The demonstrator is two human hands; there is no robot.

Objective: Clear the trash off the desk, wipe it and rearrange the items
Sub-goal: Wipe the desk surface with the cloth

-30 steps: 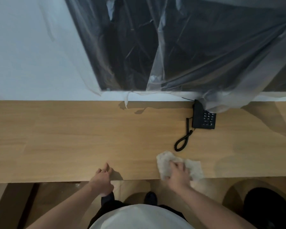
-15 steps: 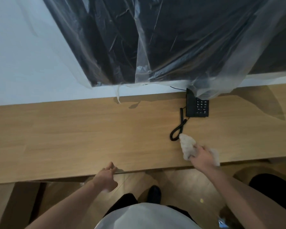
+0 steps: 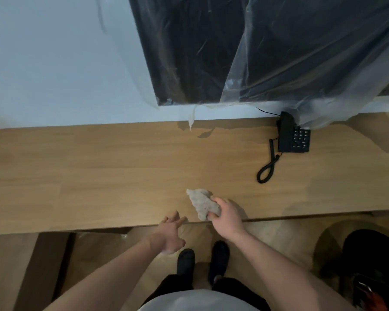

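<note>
A long wooden desk [image 3: 112, 171] runs across the view. My right hand [image 3: 228, 213] is shut on a crumpled whitish cloth [image 3: 201, 202], which is bunched up and rests on the desk near its front edge. My left hand [image 3: 170, 233] hovers at the front edge just left of the cloth, its fingers spread and holding nothing. A black desk phone [image 3: 293, 136] with a coiled cord [image 3: 267, 169] sits at the back right of the desk.
A dark panel wrapped in clear plastic sheeting [image 3: 267, 52] hangs on the wall above the desk, its plastic draping onto the phone. A black bin [image 3: 375, 261] stands on the floor at the lower right. My shoes [image 3: 202, 261] are under the desk edge.
My right hand has bunched the flat cloth into a wad and brought it leftward from beside the phone cord to the front edge. My left hand has lifted off the desk edge and spread its fingers.
</note>
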